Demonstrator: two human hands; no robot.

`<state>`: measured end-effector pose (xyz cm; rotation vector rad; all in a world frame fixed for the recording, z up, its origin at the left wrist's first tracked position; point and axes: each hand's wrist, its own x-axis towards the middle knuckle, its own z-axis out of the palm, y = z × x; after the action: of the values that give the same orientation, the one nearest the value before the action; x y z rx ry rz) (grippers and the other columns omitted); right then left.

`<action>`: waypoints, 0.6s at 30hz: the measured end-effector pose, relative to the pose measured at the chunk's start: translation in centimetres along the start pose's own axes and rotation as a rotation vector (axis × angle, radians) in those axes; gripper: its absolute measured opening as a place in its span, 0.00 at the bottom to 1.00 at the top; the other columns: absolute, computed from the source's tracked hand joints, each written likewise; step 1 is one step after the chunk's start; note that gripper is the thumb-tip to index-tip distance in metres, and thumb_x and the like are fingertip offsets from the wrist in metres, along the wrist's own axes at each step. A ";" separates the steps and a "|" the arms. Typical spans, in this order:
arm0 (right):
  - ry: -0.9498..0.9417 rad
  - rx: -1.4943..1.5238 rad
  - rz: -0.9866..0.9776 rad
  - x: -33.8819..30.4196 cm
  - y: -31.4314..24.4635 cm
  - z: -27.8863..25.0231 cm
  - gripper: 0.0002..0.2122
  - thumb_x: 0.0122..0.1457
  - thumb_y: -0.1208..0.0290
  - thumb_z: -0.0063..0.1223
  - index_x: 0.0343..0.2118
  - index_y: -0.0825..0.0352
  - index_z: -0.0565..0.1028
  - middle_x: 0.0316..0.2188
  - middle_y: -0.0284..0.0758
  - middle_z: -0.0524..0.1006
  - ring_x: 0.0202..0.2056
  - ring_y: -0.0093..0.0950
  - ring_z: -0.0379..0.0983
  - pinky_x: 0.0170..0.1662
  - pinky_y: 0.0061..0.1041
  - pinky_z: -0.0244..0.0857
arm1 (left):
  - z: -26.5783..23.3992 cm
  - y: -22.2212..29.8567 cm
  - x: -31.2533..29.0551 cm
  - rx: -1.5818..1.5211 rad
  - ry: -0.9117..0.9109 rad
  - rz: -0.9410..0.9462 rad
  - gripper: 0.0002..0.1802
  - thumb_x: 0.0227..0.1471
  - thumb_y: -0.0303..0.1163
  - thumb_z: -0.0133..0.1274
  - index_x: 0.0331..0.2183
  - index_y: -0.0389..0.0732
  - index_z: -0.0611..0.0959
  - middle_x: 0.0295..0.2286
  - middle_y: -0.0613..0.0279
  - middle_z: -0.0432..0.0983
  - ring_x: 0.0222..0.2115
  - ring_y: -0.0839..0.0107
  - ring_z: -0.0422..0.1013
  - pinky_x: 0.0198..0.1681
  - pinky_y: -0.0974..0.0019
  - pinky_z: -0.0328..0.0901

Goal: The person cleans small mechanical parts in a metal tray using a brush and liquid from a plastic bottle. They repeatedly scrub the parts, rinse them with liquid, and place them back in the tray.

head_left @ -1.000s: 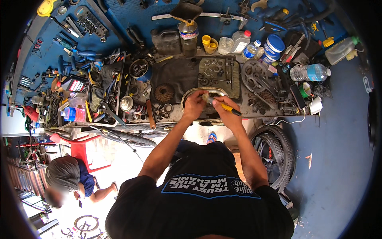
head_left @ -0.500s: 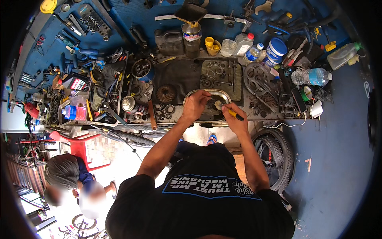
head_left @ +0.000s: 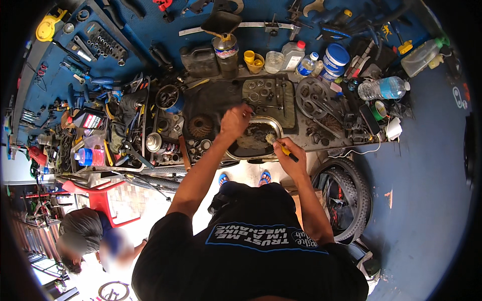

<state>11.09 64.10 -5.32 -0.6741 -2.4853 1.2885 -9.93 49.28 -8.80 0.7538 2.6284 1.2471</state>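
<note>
Right of the frame's centre, your right hand [head_left: 291, 157] grips a yellow-handled brush [head_left: 285, 150], bristles at the right rim of the metal tray [head_left: 271, 120]. Your left hand [head_left: 235, 122] hangs at the tray's upper left, fingers curled; whether they pinch anything, I cannot tell. A low sweep of those knuckles could scatter the loose rings on the parts mat [head_left: 287, 116], upper centre. If the bristles are wet, tilting them outward could drip onto the bench [head_left: 321, 145].
</note>
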 end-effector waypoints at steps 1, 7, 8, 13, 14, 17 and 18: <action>-0.005 0.001 0.012 0.0 -0.3 0.0 0.14 0.64 0.56 0.62 0.42 0.62 0.81 0.28 0.39 0.82 0.31 0.36 0.80 0.38 0.33 0.71 | 0.0 -0.7 1.2 0.004 0.010 -0.023 0.09 0.54 0.24 0.63 0.40 0.41 0.88 0.33 0.52 0.86 0.35 0.53 0.84 0.39 0.55 0.76; -0.026 -0.007 0.032 0.3 -0.7 -0.5 0.14 0.64 0.55 0.61 0.42 0.60 0.81 0.29 0.39 0.83 0.33 0.39 0.81 0.38 0.36 0.72 | -0.5 -2.9 5.7 0.019 -0.030 -0.139 0.12 0.61 0.28 0.60 0.47 0.39 0.87 0.39 0.54 0.87 0.43 0.54 0.82 0.45 0.51 0.75; -0.025 -0.007 0.031 0.4 -0.9 -0.6 0.14 0.64 0.55 0.61 0.42 0.60 0.81 0.29 0.39 0.83 0.32 0.39 0.81 0.38 0.36 0.72 | -0.6 -3.3 5.6 0.046 0.039 -0.090 0.12 0.60 0.27 0.61 0.46 0.40 0.87 0.38 0.54 0.87 0.43 0.53 0.82 0.46 0.51 0.74; 0.049 0.044 0.012 1.0 -0.7 -1.6 0.14 0.66 0.56 0.62 0.43 0.63 0.82 0.25 0.36 0.81 0.28 0.28 0.77 0.35 0.29 0.70 | -1.1 -3.4 2.6 0.248 0.090 0.275 0.18 0.52 0.24 0.62 0.47 0.41 0.86 0.40 0.57 0.86 0.43 0.57 0.80 0.50 0.53 0.72; 0.074 0.055 -0.016 1.2 -0.3 -1.7 0.15 0.66 0.56 0.62 0.44 0.64 0.82 0.23 0.34 0.79 0.27 0.23 0.76 0.34 0.26 0.69 | -0.7 -2.8 1.1 0.270 0.059 0.377 0.18 0.50 0.24 0.63 0.46 0.41 0.87 0.39 0.58 0.86 0.43 0.57 0.79 0.53 0.53 0.70; 0.068 0.081 0.007 1.6 -1.1 -2.1 0.14 0.66 0.57 0.62 0.44 0.62 0.82 0.26 0.38 0.82 0.30 0.30 0.80 0.36 0.31 0.70 | 0.3 -0.2 -4.3 0.394 -0.267 0.356 0.24 0.54 0.36 0.65 0.53 0.44 0.84 0.49 0.54 0.83 0.53 0.50 0.74 0.63 0.47 0.62; 0.053 0.100 0.028 1.6 -1.7 -2.3 0.13 0.66 0.57 0.62 0.44 0.62 0.82 0.28 0.39 0.83 0.32 0.35 0.82 0.37 0.33 0.71 | 0.9 -0.1 -5.8 0.431 -0.249 0.372 0.27 0.56 0.41 0.63 0.56 0.45 0.82 0.53 0.52 0.79 0.57 0.49 0.71 0.64 0.45 0.61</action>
<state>10.21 65.73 -2.59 -0.7113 -2.3596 1.3760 -4.68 46.98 -9.95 1.4165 2.6437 0.5843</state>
